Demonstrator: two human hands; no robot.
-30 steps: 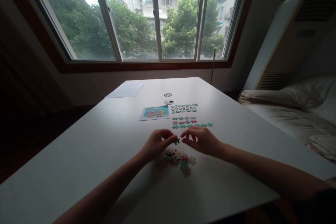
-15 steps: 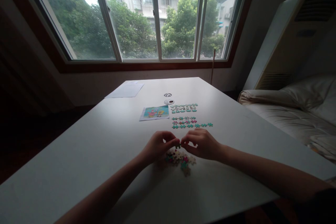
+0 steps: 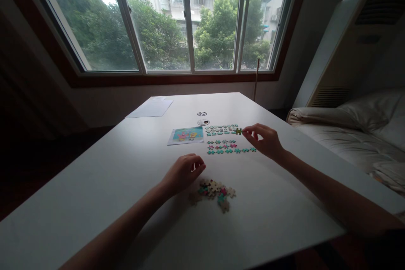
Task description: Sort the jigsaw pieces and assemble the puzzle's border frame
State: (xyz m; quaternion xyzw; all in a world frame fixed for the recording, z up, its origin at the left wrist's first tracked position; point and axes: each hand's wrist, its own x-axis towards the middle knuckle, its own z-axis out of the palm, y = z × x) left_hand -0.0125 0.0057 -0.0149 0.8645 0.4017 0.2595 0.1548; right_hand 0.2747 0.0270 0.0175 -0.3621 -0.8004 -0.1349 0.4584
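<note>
Between the thumb and fingertips of my right hand (image 3: 264, 139) is a yellowish jigsaw puzzle piece (image 3: 238, 131), held at the right end of the upper rows of puzzle pieces (image 3: 221, 130). Lower rows of teal and pink pieces (image 3: 221, 147) lie just nearer to me. My left hand (image 3: 185, 171) rests over the table with its fingers curled in and the thumb close to them; nothing shows in it. Close by on its right is a loose pile of puzzle pieces (image 3: 213, 188), some face down and beige, others teal or pink.
A colourful cartoon picture sheet (image 3: 186, 135) lies left of the rows. Two small round items (image 3: 203, 122) sit beyond it. White paper (image 3: 150, 108) is at the white table's (image 3: 104, 177) far left corner. A padded sofa (image 3: 341, 130) stands on the right.
My right hand has moved away and to the right, carrying the puzzle piece from between both hands to the upper rows. My left hand has let go and shifted slightly left.
</note>
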